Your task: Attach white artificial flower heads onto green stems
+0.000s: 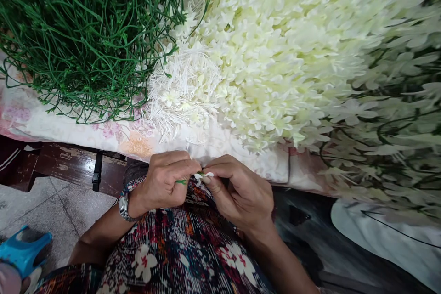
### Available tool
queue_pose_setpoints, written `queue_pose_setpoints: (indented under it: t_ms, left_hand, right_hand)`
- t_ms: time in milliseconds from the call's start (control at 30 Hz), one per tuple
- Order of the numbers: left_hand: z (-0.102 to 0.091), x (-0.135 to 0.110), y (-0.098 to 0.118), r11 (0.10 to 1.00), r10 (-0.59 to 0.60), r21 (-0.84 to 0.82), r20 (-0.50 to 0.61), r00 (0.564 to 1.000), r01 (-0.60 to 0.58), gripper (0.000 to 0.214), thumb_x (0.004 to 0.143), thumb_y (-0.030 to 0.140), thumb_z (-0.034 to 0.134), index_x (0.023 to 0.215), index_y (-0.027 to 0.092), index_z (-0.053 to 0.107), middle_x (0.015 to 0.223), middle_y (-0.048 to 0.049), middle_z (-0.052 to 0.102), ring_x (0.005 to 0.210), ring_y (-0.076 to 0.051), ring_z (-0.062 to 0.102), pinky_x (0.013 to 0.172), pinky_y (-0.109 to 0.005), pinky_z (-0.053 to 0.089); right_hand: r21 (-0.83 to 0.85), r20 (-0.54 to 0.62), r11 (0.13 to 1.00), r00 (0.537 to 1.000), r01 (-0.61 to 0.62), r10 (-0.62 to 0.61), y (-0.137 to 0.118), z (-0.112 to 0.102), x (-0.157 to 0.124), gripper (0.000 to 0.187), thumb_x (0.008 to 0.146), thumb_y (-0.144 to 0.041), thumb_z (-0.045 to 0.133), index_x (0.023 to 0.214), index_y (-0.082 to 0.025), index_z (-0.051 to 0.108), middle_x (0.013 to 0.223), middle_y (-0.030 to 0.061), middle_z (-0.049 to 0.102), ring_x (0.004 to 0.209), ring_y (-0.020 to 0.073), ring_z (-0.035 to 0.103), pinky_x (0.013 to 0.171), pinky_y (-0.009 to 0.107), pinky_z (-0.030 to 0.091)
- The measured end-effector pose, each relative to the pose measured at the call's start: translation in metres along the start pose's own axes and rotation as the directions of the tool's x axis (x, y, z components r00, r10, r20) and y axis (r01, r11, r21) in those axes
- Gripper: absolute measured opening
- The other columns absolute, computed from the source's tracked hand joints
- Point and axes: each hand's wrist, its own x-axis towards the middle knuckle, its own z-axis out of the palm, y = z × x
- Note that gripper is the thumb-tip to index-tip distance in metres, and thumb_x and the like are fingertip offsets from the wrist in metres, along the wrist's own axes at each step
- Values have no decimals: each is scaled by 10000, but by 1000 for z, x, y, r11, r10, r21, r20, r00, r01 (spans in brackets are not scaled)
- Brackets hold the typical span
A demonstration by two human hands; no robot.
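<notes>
Viewed from my remote position, the left hand (pixel 172 179) was curled round a thin, green, plastic-looking stem (pixel 181 183), its end projecting below the fingers. The right hand (pixel 239 190) pinched a small white, thin-petalled flower (pixel 207 174) between thumb and forefinger, the petals at the fingertips where the hands met, probably for fine control. I judged that the heap of dark-green branching stems (pixel 93 46) and the mound of cream-white petalled blossoms (pixel 272 64) lay just beyond for easy reach.

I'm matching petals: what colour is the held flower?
The held flower looks white; the head view shows it.
</notes>
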Motion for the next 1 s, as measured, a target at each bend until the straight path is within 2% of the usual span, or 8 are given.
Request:
queue_pose_setpoints:
  t_ms: [333,600,833,933,1000]
  left_hand:
    - [1,0,-1,999,15,39,6,1000,-15,226,659,20,379,728,151,549,581,5,480,528,-94,434,479,-221,362]
    - [1,2,-1,996,33,82,-13,999,-31,207,628,12,379,658,148,532,551,1,469,513,-100,424,464,-224,351]
    - [2,2,-1,993,44,111,-22,999,-41,192,654,35,375,631,149,527,537,1,459,509,-102,417,460,-222,345]
    - [1,3,0,998,16,68,-28,999,-14,195,678,34,377,663,141,539,530,11,432,497,-96,400,454,-219,327]
    - [0,3,1,999,-44,-33,-34,998,43,190,697,27,392,710,135,548,546,18,434,505,-86,404,464,-210,329]
  right_hand:
    - [47,18,998,999,-38,38,2,2,0,117,724,-82,525,789,-178,513,671,4,554,646,108,530,561,242,438]
    - [67,21,997,999,-40,39,3,4,1,127,708,-58,530,774,-163,504,658,6,535,635,108,513,558,244,423]
    - [6,9,999,999,-49,49,2,5,2,107,706,-74,538,754,-162,501,653,2,529,612,96,506,541,225,416]
    - [-14,17,999,998,-52,52,1,4,3,99,715,-85,539,762,-164,501,664,0,539,613,89,510,540,218,416]
    - [-28,8,999,999,-35,35,0,4,5,119,723,-87,539,804,-169,508,689,2,556,630,89,523,551,217,426]
